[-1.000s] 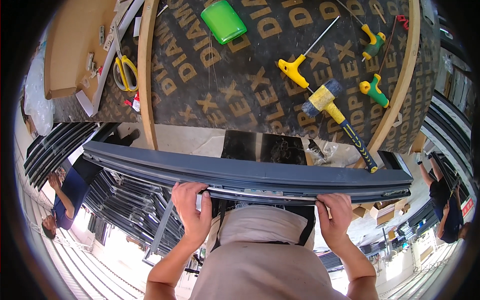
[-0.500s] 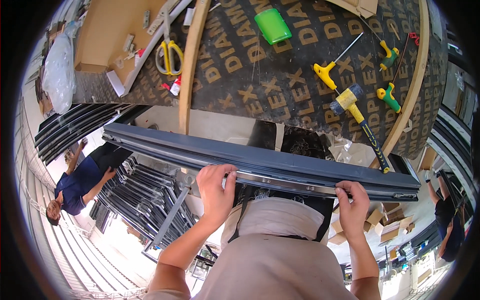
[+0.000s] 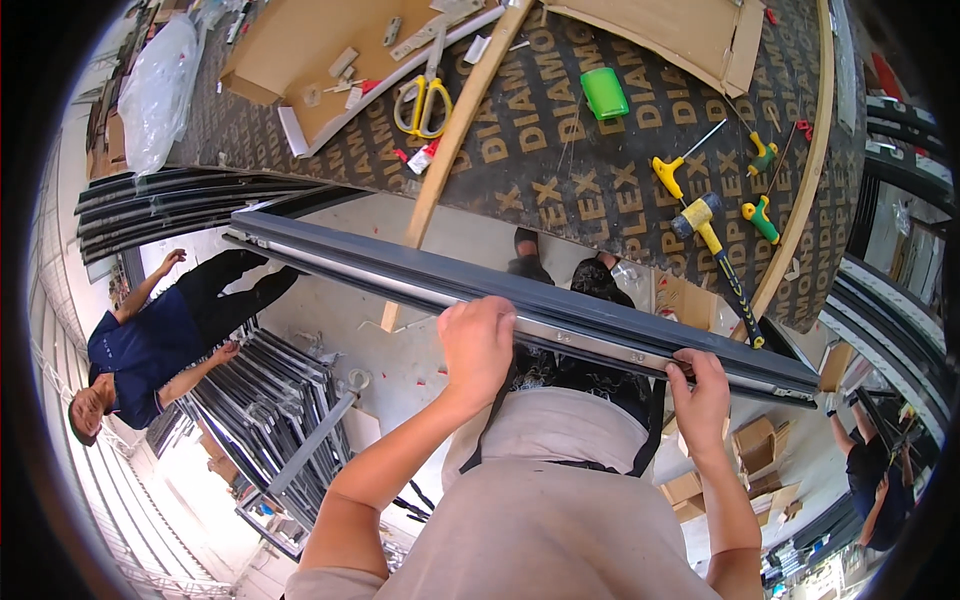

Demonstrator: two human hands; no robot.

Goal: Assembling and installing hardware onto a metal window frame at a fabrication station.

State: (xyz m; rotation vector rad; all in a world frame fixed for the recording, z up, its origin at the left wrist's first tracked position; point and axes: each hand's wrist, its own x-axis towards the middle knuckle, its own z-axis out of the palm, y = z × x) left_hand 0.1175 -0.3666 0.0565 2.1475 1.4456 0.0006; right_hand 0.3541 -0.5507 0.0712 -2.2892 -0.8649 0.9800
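Note:
A long dark grey metal profile (image 3: 400, 262) lies slantwise in front of my body, its left end farther away than its right. Along its near side runs a silvery metal strip (image 3: 590, 340) with small paired screws or studs. My left hand (image 3: 478, 345) is closed over the strip near the middle, thumb tucked under the curled fingers. Farther right, my right hand (image 3: 700, 385) pinches the strip's edge between thumb and fingers. The fingertips of both hands are partly hidden.
On the dark printed bench lie a mallet (image 3: 718, 255), a yellow-handled hex key (image 3: 668, 176), green-handled drivers (image 3: 762, 218), a green box (image 3: 604, 94) and scissors (image 3: 425, 105). A wooden batten (image 3: 450, 165) juts past its edge. Another person (image 3: 150, 340) stands at left, near stacked frames (image 3: 265, 405).
The view has turned, so the bench's left side sits farther right. Both hands stay on the strip; my left hand now shows more of its back. The person at left shows more fully.

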